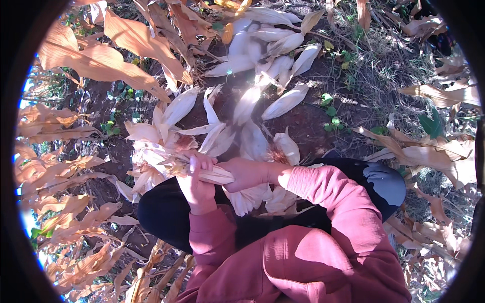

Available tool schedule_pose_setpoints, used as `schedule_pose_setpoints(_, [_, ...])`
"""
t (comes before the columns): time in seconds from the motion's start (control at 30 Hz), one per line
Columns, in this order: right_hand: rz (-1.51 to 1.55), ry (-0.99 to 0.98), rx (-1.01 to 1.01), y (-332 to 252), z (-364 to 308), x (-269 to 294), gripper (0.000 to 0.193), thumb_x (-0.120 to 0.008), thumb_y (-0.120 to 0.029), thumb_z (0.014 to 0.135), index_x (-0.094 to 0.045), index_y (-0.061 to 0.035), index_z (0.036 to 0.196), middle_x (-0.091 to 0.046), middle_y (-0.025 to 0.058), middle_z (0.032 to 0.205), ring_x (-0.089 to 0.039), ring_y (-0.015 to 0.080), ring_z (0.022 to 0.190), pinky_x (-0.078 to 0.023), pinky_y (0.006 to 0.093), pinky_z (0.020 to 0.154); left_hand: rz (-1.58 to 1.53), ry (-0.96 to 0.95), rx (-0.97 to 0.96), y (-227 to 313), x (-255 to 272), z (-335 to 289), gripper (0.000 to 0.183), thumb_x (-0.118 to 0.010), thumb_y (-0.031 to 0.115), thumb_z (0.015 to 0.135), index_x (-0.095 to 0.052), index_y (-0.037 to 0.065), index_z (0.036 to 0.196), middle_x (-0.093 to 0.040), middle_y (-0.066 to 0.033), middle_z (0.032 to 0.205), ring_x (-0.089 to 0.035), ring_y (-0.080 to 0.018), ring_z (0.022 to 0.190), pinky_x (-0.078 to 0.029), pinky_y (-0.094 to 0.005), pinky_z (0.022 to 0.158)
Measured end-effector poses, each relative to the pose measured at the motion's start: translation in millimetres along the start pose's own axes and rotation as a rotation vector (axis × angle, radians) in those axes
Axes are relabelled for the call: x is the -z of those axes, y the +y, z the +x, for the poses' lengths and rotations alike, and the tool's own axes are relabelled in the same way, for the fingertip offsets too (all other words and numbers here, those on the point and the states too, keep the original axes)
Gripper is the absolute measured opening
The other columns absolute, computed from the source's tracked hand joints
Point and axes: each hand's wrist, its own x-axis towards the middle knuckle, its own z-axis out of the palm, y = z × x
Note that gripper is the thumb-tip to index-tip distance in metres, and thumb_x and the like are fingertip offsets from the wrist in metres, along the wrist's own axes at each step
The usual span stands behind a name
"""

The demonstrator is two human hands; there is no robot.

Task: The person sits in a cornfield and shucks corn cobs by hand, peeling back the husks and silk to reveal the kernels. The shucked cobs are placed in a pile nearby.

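Note:
Just above my lap, my left hand (196, 181) is closed around an ear of corn (217, 175) in its pale dry husk. My right hand (246, 173) grips the same ear from the right, close against the left. Fingers cover much of the ear, so I cannot tell how much kernel is bare. Loose husks (146, 136) with reddish silk lie heaped just beyond my left hand. More papery husks (250, 198) lie between my knees, below my right hand. Beyond the hands, several ears in husk (246, 104) rest on the soil.
A pile of husked-over ears (270, 35) lies farther ahead, with bare yellow corn ears (228, 33) at its left edge. Dry corn leaves (121, 43) hang over the left side. Small green weeds (332, 116) and dry grass grow at the right. My bent knees flank the work area.

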Motion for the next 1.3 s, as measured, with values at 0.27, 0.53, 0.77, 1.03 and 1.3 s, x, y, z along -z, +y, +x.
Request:
schedule_pose_setpoints(0.27, [0.212,0.348,-0.049,58,-17,24,0.047,-0.061,-0.016,0.069,-0.05,-0.0017,0.113,-0.06,0.0114,0.088,-0.058,0.0196,0.082,-0.045,0.0327,0.077,-0.425,0.025,-0.316,59,54,20,0.025,-0.052,0.027,0.091,-0.049,0.004,0.099,-0.045,0.0002,0.071,-0.044,-0.007,0.059,-0.04,-0.0214,0.055])
schedule_pose_setpoints(0.53, [0.216,-0.05,0.067,0,-2,19,0.039,-0.062,-0.022,0.073,-0.051,-0.0004,0.104,-0.058,0.0121,0.092,-0.056,0.0199,0.085,-0.043,0.0334,0.079,0.289,-0.225,0.188,-1,-9,9,0.082,-0.075,0.038,0.067,-0.036,-0.003,0.126,-0.052,-0.0245,0.115,-0.051,-0.0348,0.108,-0.034,-0.0469,0.098])
schedule_pose_setpoints(0.77, [0.305,-0.111,0.033,41,6,62,0.059,-0.062,-0.043,0.076,-0.05,-0.0028,0.118,-0.059,0.0107,0.108,-0.056,0.021,0.099,-0.043,0.0319,0.086,0.187,-0.148,-0.034,-5,-6,8,0.029,-0.061,0.026,0.083,-0.042,0.005,0.078,-0.047,-0.0055,0.064,-0.053,-0.0188,0.063,-0.046,-0.0375,0.074])
schedule_pose_setpoints(1.03, [-0.385,0.994,-0.833,208,-16,151,0.048,-0.049,-0.044,0.084,-0.049,-0.0139,0.121,-0.064,0.0152,0.097,-0.06,0.0326,0.092,-0.046,0.0416,0.08,0.3,-0.008,0.081,-12,-21,5,0.022,-0.063,0.017,0.082,-0.046,0.003,0.08,-0.049,-0.006,0.064,-0.05,-0.0158,0.057,-0.046,-0.0335,0.067])
schedule_pose_setpoints(1.3, [-0.913,0.992,-0.877,212,-45,162,0.018,-0.047,-0.014,0.078,-0.063,-0.0075,0.079,-0.063,0.0118,0.082,-0.061,0.0294,0.083,-0.049,0.0385,0.074,0.274,0.065,0.193,-16,-30,7,0.015,-0.061,0.01,0.084,-0.048,0.002,0.084,-0.049,-0.0065,0.064,-0.05,-0.0156,0.057,-0.046,-0.0304,0.065])
